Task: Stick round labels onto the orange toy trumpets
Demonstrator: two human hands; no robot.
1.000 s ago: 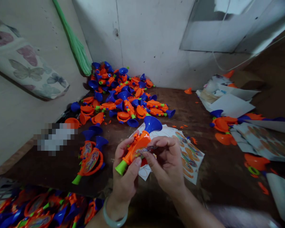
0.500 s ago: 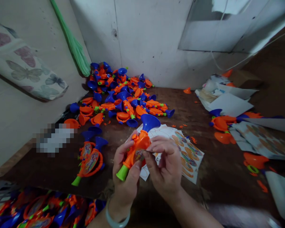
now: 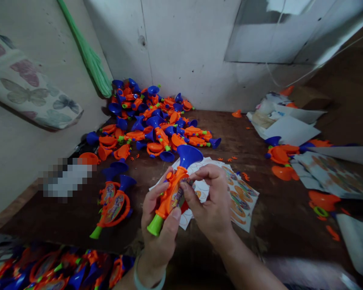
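1. Lining up with the oval face of an orange plastic toy trumpet (image 3: 176,181), a colourful printed sticker (image 3: 177,198) shows more of its print than half a second ago, and no longer lies as crosswise as it did a second ago.
2. Thumb and forefinger of the right hand (image 3: 213,205) pinch the sticker's far right end; the left hand (image 3: 161,229) is wrapped around the trumpet's body, its thumb near the sticker's near end.
3. The trumpet is held over the near middle of the dark brown wooden tabletop (image 3: 230,137), in front of white paper sticker sheets (image 3: 243,197), its flared blue bell (image 3: 189,156) towards the far side.
4. This change suggests that the sticker is being aligned or smoothed down; whether any of it has stuck cannot be told.
5. Two orange-and-blue trumpets with printed faces (image 3: 115,205) on the left, and the heaped orange-and-blue plastic trumpets (image 3: 157,121) on the far side, show no evident change.
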